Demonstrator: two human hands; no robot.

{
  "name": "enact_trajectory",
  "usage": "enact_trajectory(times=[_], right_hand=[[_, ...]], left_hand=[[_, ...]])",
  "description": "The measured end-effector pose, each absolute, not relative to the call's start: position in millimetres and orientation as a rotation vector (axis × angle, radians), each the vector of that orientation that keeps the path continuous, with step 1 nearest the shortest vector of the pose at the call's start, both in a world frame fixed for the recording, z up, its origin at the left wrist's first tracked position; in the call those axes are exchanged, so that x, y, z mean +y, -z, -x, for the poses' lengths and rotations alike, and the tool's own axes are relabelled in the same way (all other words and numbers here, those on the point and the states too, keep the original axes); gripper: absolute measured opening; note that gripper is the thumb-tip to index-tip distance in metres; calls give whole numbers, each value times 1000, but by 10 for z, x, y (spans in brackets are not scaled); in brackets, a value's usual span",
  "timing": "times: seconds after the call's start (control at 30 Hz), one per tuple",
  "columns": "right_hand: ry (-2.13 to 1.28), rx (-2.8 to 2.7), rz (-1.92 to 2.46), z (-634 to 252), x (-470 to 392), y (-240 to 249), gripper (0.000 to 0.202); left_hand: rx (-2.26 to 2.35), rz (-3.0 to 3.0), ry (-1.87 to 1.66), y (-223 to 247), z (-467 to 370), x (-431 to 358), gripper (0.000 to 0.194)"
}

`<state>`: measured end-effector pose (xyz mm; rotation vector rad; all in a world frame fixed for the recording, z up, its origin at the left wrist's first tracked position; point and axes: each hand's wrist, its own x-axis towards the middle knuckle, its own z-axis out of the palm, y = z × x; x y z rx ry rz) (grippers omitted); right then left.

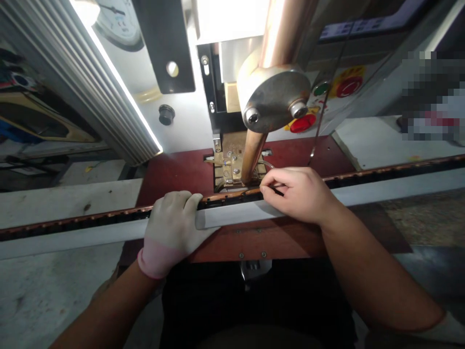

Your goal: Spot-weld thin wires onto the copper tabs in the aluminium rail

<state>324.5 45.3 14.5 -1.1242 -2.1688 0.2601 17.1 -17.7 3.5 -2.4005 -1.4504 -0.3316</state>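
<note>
A long grey metal rail (240, 213) with a copper strip (232, 194) along its far side crosses the view from left to right. My left hand (170, 228), in a white glove with a pink cuff, is wrapped over the rail left of the middle. My bare right hand (298, 191) rests by the rail on the right. Its thumb and forefinger are pinched on something small and dark, too hidden to name. Between the hands, the tip of a copper electrode rod (252, 155) comes down close to the copper strip, above a brass block (232, 162).
A round metal clamp head (276, 99) holds the rod. Behind on the machine are red emergency stop buttons (349, 86), a green button (321, 88) and a black knob (166, 115). A dark red board (254, 242) lies under the rail. A pressure gauge (119, 22) sits upper left.
</note>
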Motion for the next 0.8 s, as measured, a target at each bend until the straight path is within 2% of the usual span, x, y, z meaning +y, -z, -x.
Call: enact_trajectory(times=[0.2,0.6,0.8], right_hand=[[-208,-2241,1311,-3225,465,-132,15],[-267,-2269,1358,-3233,471,-152,16],[-245,-2267,1358,-3236,478,-150,9]], left_hand=[[-1482,2407,308,-31,-185,-144,62],[-1523,2426,269,-59,-204,-146,66],[-1559,2426,215,-72,-211,-137,69]])
